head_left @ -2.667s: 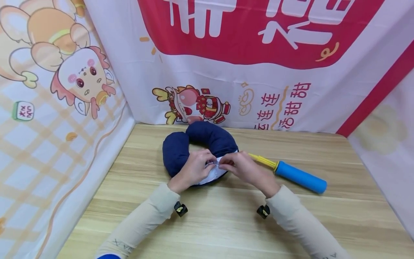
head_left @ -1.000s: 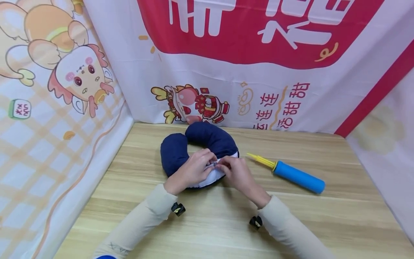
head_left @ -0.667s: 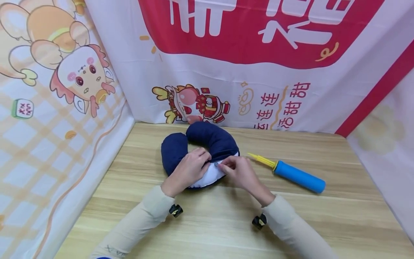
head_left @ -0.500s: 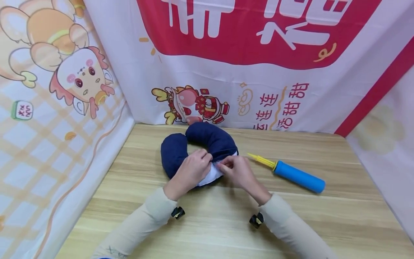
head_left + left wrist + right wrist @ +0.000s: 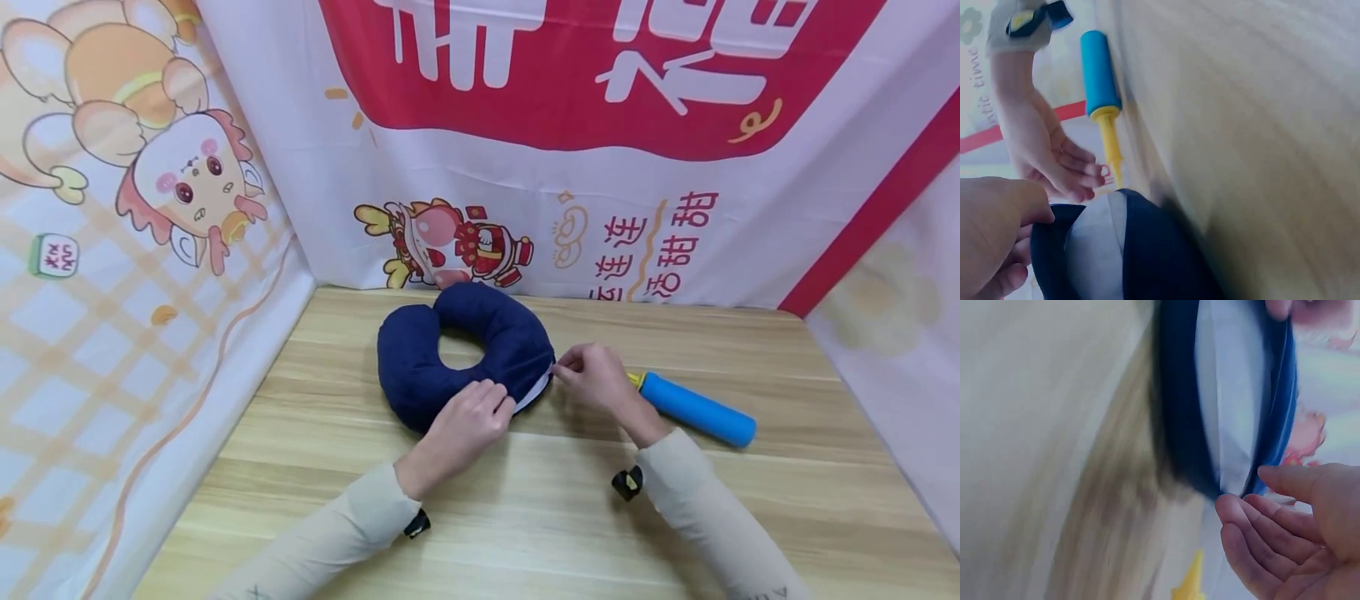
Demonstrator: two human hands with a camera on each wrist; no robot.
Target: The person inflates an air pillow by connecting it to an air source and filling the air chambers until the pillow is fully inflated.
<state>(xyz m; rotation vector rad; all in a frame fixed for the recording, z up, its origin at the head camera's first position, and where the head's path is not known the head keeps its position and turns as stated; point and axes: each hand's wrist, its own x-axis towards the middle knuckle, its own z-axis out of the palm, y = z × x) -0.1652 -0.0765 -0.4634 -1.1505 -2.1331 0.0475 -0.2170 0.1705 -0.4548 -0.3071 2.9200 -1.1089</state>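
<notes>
A navy U-shaped neck pillow (image 5: 408,358) lies on the table with its cover parted along the outer curve at the near right. White inner fabric (image 5: 1235,394) shows through this long slit. My left hand (image 5: 468,417) pinches the upper edge of the cover at the slit's near end, thumb on one side and fingers behind. At the slit's far right end, my right hand (image 5: 596,379) pinches the cover's edge between thumb and forefinger. Whatever small part lies under those fingertips is hidden.
A hand pump (image 5: 697,408) with a blue barrel and yellow nozzle lies right of the pillow, its tip behind my right hand. Printed cloth (image 5: 300,192) hangs behind and beside the wooden table (image 5: 510,517).
My right hand has moved right from the middle of the white patch to the slit's end. My left hand has come nearer. Navy cover now hides most of the white fabric.
</notes>
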